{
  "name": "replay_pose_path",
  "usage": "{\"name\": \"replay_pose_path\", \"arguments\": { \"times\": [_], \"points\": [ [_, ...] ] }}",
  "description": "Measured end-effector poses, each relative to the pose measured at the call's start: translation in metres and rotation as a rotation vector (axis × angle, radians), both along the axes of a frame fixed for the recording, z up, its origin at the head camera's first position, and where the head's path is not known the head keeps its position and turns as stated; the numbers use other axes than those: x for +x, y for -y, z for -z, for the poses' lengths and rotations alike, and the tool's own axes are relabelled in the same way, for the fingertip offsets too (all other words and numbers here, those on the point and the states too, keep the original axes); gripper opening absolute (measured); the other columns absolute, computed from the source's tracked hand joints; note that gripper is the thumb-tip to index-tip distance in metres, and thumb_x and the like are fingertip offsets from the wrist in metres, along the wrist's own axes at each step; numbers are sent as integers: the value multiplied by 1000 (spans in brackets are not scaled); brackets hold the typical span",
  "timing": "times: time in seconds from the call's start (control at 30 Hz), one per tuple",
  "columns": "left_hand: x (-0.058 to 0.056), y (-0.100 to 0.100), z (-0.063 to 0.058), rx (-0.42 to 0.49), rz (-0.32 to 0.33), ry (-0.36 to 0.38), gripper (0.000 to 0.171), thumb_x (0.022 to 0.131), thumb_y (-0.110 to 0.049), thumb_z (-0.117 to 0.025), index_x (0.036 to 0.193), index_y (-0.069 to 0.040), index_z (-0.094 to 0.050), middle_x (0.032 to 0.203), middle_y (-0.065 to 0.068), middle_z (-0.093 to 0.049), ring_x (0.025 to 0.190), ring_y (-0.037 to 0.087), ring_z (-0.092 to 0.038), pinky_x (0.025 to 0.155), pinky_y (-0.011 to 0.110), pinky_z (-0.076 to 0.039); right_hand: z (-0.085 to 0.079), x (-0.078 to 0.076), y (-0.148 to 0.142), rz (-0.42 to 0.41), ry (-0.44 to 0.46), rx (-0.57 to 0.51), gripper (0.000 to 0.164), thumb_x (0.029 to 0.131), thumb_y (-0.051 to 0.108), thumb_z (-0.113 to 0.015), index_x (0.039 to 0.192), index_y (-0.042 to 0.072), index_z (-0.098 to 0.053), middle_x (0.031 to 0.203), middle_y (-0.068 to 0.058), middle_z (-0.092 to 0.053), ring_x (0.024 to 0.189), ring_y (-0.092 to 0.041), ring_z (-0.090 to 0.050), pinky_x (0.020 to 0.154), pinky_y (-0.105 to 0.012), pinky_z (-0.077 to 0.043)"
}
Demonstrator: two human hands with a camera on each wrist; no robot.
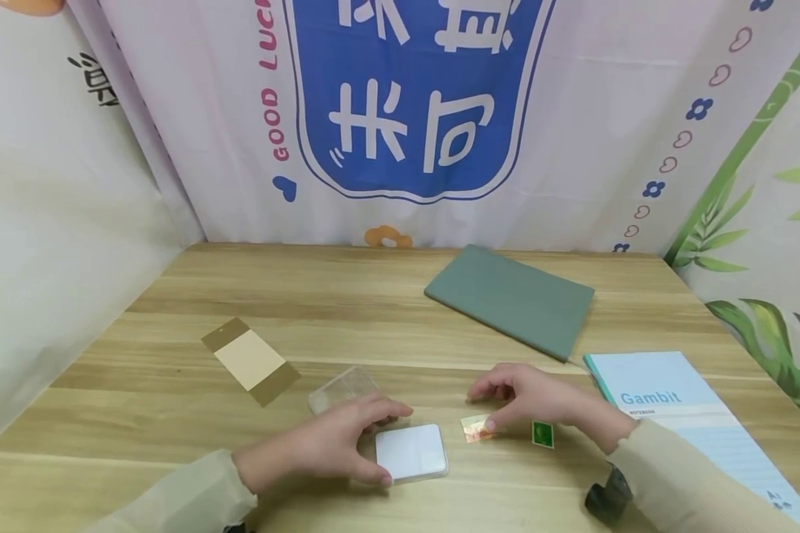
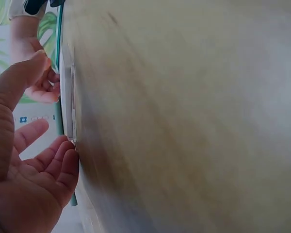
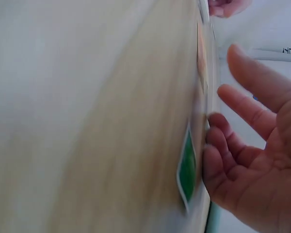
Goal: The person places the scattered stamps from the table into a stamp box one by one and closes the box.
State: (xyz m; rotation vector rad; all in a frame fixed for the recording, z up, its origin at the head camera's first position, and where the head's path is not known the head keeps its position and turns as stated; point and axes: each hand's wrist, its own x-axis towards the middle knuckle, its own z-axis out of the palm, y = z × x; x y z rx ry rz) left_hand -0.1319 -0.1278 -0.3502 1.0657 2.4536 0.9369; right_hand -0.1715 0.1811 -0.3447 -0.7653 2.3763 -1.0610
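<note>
Just left of a white rectangular stack of small sheets in a clear plastic case (image 1: 410, 451), my left hand (image 1: 336, 443) is spread, its thumb at the near left corner and its fingers beside the far left side. A clear plastic lid (image 1: 341, 386) lies behind that hand, partly covered by it. My right hand (image 1: 530, 396) hovers low over the table, thumb extended and fingers loosely bent. Its thumb overlaps a small orange and cream stamp-like sticker (image 1: 475, 429) in the head view. Nearer the wrist lies a green stamp-like sticker with a pale border (image 1: 543, 434).
A brown and beige card (image 1: 250, 361) lies at the left of the wooden table (image 1: 307, 296). Toward the back is a dark green notebook (image 1: 510, 300). A light blue Gambit notebook (image 1: 690, 422) lies at the right, beside the right forearm. Printed curtains (image 1: 233, 207) enclose the table.
</note>
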Motion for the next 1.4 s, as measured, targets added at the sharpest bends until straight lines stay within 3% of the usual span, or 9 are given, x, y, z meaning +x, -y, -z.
{"name": "replay_pose_path", "arguments": {
  "times": [0.27,0.53,0.9,1.4],
  "points": [
    [-3,-4,2,-47,-20,-44,70,65,-29,-83,126,-13,-53,112,-4,-54,99,9,-49,86,25,-44,3,1,10,42,-64,47,25,70,20,-79,90,14,-66,89,0,-54,80,-16,-44,70,-23,-39],
    [-5,-6,3,-65,0,-79,54,68,-23,-81,117,-12,-60,107,-5,-54,93,6,-49,80,20,-44,4,2,16,94,-56,69,19,69,12,-79,79,12,-63,86,0,-52,81,-16,-45,72,-25,-40],
    [-8,-9,1,-90,6,-115,51,70,-24,-78,116,-11,-60,107,-5,-56,93,5,-50,81,19,-44,4,5,20,140,-38,69,21,68,9,-79,80,10,-63,85,0,-55,82,-15,-49,75,-30,-43],
    [-9,-9,3,-86,-39,-124,48,71,-22,-77,114,-9,-62,110,-4,-56,97,9,-51,86,24,-45,1,7,23,162,-8,73,20,67,4,-78,77,8,-60,79,-1,-55,75,-16,-48,64,-27,-42]
  ]
}}
